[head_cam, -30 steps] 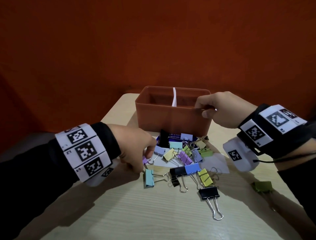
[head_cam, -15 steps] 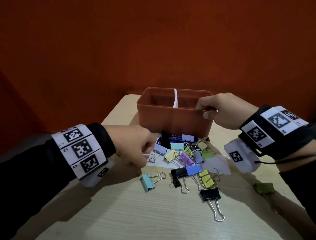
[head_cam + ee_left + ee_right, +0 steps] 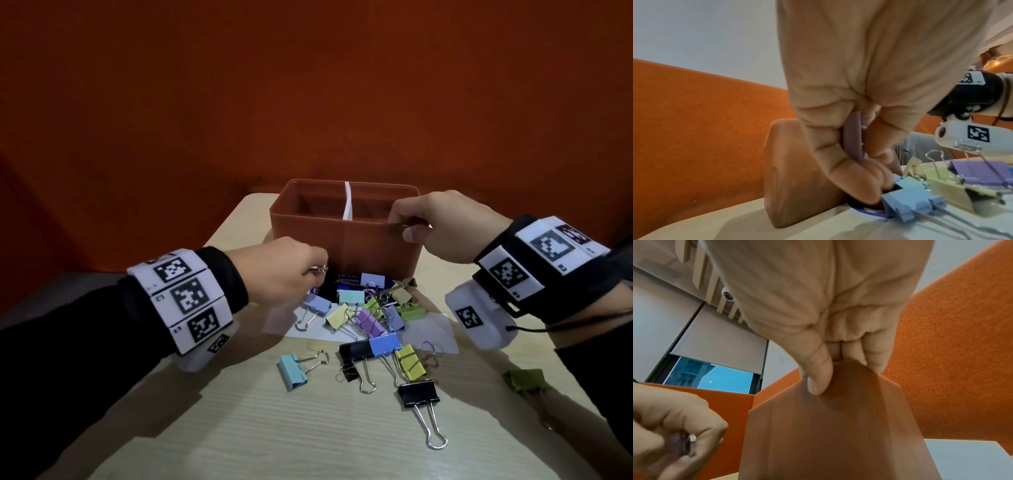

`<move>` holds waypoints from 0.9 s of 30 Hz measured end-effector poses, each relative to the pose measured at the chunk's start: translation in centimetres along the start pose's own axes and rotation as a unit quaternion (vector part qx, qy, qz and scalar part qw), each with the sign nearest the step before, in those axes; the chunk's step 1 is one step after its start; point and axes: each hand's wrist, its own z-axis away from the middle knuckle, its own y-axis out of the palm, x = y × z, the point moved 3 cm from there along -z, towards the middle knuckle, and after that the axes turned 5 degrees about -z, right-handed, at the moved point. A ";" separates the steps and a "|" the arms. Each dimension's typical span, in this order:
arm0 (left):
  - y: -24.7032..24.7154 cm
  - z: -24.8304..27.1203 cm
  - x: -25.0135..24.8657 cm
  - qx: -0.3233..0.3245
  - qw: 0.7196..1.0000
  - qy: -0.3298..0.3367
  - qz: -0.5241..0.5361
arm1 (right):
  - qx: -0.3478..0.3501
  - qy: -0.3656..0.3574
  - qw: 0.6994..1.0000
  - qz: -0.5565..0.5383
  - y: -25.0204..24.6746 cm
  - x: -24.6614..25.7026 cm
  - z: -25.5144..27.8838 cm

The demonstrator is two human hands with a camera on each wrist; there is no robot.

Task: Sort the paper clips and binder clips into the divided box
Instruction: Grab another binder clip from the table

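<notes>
Head view, left hand: the left hand (image 3: 279, 272) hovers just in front of the divided box (image 3: 346, 245), fingers curled tight round a purple binder clip (image 3: 318, 268); only its silver wire loops poke out past the fingertips.
Head view, right hand: the right hand (image 3: 442, 228) pinches the box's near rim at the right end, thumb on the outside wall, fingers hooked over the top.
Head view, box: terracotta, open-topped, a white divider (image 3: 348, 202) splitting it into left and right compartments; what lies inside is hidden.
Head view, pile: coloured binder clips (image 3: 370, 322) lie on the table (image 3: 308, 428) between box and person, partly on a white sheet; a teal clip (image 3: 293, 371) and a black clip (image 3: 418, 394) lie nearer, an olive one (image 3: 524, 378) well off to the right.
Left wrist view: here the clip's purple body (image 3: 854, 138) shows, clamped between thumb and curled fingers, above a blue clip (image 3: 914, 201) on the table.
Right wrist view: the thumb (image 3: 818, 369) lies flat on the box wall (image 3: 838, 426), fingers over the rim; the left hand shows blurred at lower left.
</notes>
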 end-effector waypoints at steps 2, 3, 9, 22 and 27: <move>0.2 -0.3 -0.2 0.004 1.000 -0.010 -0.029 | 0.001 0.005 1.000 0.005 0.0 0.1 0.1; 0.4 -0.5 -0.3 0.011 0.999 -0.017 -0.049 | 0.001 0.007 1.000 0.005 0.0 0.1 0.1; 1.2 -1.0 -0.4 0.062 0.990 -0.026 -0.128 | 0.002 0.010 1.000 0.005 -0.1 0.2 0.2; -0.5 -0.7 -0.4 0.055 0.997 -0.006 -0.047 | -0.001 0.008 1.000 0.006 -0.1 0.2 0.2; -4.0 -0.7 -1.2 0.029 0.983 0.027 0.178 | -0.004 0.006 1.000 0.005 -0.1 0.2 0.2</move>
